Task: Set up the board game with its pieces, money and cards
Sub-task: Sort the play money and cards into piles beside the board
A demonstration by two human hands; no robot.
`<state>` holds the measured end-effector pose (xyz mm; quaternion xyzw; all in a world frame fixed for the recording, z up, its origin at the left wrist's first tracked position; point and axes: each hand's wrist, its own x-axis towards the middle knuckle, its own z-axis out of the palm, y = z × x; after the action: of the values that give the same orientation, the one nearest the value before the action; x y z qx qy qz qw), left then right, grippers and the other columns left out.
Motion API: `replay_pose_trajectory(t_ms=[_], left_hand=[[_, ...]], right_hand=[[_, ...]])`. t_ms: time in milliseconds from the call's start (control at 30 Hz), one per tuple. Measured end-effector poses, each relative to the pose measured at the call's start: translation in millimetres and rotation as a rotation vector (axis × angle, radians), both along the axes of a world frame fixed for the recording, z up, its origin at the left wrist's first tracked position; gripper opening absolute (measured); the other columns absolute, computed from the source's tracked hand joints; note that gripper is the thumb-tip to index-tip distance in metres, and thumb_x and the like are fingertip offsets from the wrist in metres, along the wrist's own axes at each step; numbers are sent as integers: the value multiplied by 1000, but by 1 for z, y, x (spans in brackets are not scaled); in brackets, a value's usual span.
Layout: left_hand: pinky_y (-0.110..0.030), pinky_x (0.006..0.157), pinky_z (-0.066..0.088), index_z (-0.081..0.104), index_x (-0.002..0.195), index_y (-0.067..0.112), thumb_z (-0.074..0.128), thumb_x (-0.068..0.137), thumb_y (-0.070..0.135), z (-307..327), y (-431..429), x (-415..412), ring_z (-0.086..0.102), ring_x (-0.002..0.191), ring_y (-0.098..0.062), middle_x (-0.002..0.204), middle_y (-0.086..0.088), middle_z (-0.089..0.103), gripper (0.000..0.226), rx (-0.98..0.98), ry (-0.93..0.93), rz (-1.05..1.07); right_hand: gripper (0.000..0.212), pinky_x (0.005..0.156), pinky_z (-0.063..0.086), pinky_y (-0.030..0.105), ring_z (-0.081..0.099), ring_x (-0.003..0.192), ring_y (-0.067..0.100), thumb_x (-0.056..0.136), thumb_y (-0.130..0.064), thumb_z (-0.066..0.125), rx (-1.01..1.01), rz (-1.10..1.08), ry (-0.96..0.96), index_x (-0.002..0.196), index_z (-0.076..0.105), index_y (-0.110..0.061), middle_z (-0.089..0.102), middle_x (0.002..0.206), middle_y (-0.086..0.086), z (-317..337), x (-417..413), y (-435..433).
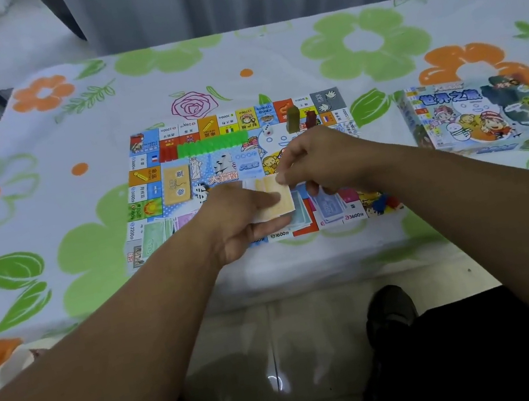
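White tablecloth (268, 57) with green and orange flowers; multicoloured board (156, 179).

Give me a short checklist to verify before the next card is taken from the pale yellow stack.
1. Left hand grips pale yellow card stack: ok.
2. Right hand pinches the stack's far corner: ok.
3. Only one card pinched: cannot tell.
4. Colourful printed game board lies flat on flowered tablecloth: ok.
5. Yellow card pile sits on the board's left part: ok.
6. Paper banknotes at near edge tidy: not ok, overlapping.
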<state>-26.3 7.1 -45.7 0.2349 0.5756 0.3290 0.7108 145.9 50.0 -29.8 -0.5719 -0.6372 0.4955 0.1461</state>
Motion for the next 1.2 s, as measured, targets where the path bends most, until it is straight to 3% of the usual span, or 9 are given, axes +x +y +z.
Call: replay_pose_trajectory(t_ms=[167, 333, 500, 733, 867, 1033, 1200], left_hand=[[-36, 62, 61, 65, 113, 3, 66, 90, -4, 3, -2, -14, 75, 86, -28, 99, -14, 76, 24, 6, 13, 7], [-39, 65, 62, 61, 113, -2, 54, 92, -2, 6, 4, -38, 76, 82, -28, 92, -17, 76, 22, 5, 26, 163], [-37, 63, 61, 59, 117, 0, 44, 89, -1, 10, 2, -62, 74, 74, -27, 88, -17, 74, 32, 4, 34, 262], [-42, 67, 62, 57, 121, -3, 38, 88, -2, 14, -6, -79, 74, 84, -33, 85, -18, 73, 39, 5, 56, 303], [-41, 65, 62, 53, 127, -7, 37, 90, -10, 14, -11, -86, 73, 76, -31, 91, -21, 72, 41, 0, 70, 282], [-42, 66, 62, 55, 125, -4, 37, 92, -14, 14, -15, -91, 72, 84, -31, 95, -20, 71, 38, -21, 62, 229], [-39, 65, 61, 58, 124, 4, 46, 92, -17, 12, -14, -91, 73, 93, -31, 114, -18, 69, 40, -8, 63, 198]], right_hand=[[7, 39, 39, 21, 58, 46, 7, 87, -13, 77, 32, -38, -8, 86, 70, -13, 64, 55, -5, -1, -14, 3], [11, 40, 39, 22, 57, 45, 10, 88, -13, 75, 19, -126, 7, 78, 71, -10, 66, 62, 3, 0, -21, 11], [7, 40, 41, 21, 58, 46, 9, 89, -11, 74, -28, -84, -36, 83, 71, -8, 70, 75, 11, -6, -35, 12], [7, 37, 39, 19, 57, 41, 7, 86, -9, 78, -55, -5, -45, 86, 73, -4, 64, 50, 1, -14, -69, 8], [11, 36, 37, 16, 54, 38, 7, 85, -9, 79, -58, 11, -54, 88, 73, 0, 62, 48, 0, -18, -84, 7], [17, 33, 35, 13, 56, 52, 12, 83, -7, 79, 40, 25, -176, 92, 73, 5, 66, 74, 10, -19, -88, 10], [17, 39, 38, 19, 46, 39, 8, 91, -13, 71, 25, 33, -97, 93, 71, 4, 65, 73, 11, -15, -92, 11]])
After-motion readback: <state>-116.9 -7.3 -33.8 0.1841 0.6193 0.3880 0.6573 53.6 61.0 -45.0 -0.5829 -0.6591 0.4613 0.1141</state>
